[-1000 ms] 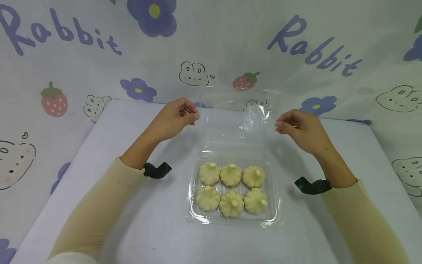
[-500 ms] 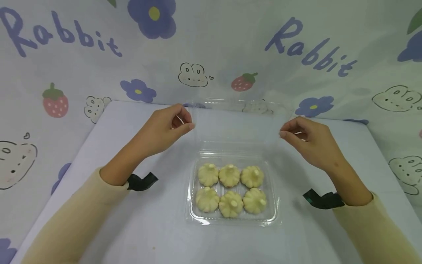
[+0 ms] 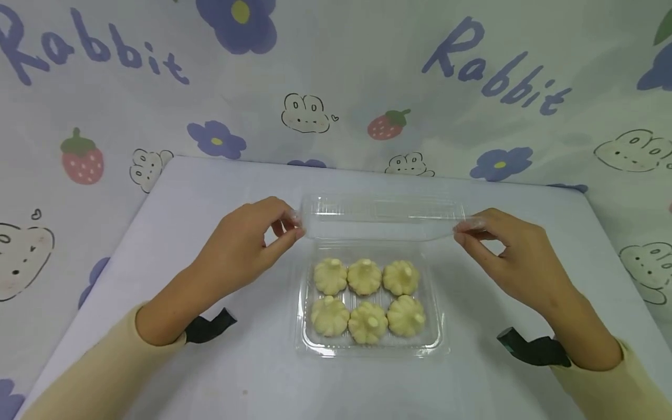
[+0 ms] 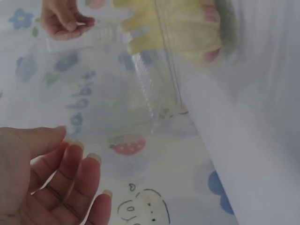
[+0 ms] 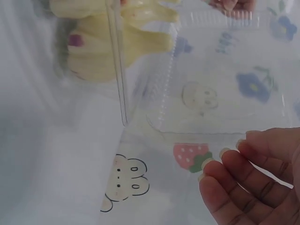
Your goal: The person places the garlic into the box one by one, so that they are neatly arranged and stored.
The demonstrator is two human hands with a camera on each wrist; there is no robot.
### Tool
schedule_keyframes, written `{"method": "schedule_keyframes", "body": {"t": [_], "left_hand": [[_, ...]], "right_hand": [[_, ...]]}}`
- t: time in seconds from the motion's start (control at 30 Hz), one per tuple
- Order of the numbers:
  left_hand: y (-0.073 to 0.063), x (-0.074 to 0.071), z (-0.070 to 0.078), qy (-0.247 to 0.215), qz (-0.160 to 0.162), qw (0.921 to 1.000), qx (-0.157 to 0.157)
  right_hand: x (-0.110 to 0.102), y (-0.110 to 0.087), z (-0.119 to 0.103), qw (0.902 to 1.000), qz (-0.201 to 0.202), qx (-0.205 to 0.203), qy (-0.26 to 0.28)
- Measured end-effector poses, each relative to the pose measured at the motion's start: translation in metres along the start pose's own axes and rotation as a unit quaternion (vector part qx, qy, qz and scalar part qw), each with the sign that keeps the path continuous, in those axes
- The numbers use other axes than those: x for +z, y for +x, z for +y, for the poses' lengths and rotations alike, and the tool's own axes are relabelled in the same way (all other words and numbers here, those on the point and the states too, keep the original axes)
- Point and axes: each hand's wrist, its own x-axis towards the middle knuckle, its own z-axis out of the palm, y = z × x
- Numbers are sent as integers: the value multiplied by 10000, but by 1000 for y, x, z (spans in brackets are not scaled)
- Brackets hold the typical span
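Observation:
Pale yellow garlic bulbs [image 3: 367, 322] sit in two rows in a clear plastic clamshell box [image 3: 370, 352], their stems sticking up. Its hinged lid [image 3: 383, 209] leans forward above the back edge, partly lowered. My left hand [image 3: 249, 242] pinches the lid's left front corner between thumb and fingers. At the opposite corner my right hand [image 3: 514, 256] does the same. The left wrist view catches the garlic [image 4: 187, 28] through the box wall, with my left hand [image 4: 61, 183] at the lid's edge. My right hand [image 5: 262, 173] meets the lid [image 5: 225, 103] in the right wrist view.
The box rests on a white-covered table [image 3: 220, 373]. Behind it rises a white cloth backdrop [image 3: 357, 70] printed with rabbits, strawberries and flowers. A black wrist strap piece [image 3: 212, 326] juts from the left sleeve, another strap piece [image 3: 532, 348] from the right.
The lid has swung from nearly upright forward and down toward the box. Both hands have come down and nearer with it, now pinching its corners. The box and garlic have stayed put.

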Motion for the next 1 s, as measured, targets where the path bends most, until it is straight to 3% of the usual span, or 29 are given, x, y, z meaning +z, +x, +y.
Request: {"method": "schedule_keyframes", "body": {"t": [0.13,0.5,0.77,1.0], "left_hand": [[-12,2,5,76,3,9999,123],[-58,20,10,316,-231,9992,41],[-78,35,9,-56,-144,9998,111],[-88,46,9,-220,-316,9989,-253]], "right_hand": [[-2,-13,-5,9998,-144,-35,-110],[3,-43,-14,9968,-777,-173,-16],[17,-61,-13,9959,-824,-355,127],[25,-74,-15,9958,-891,-103,161]]}}
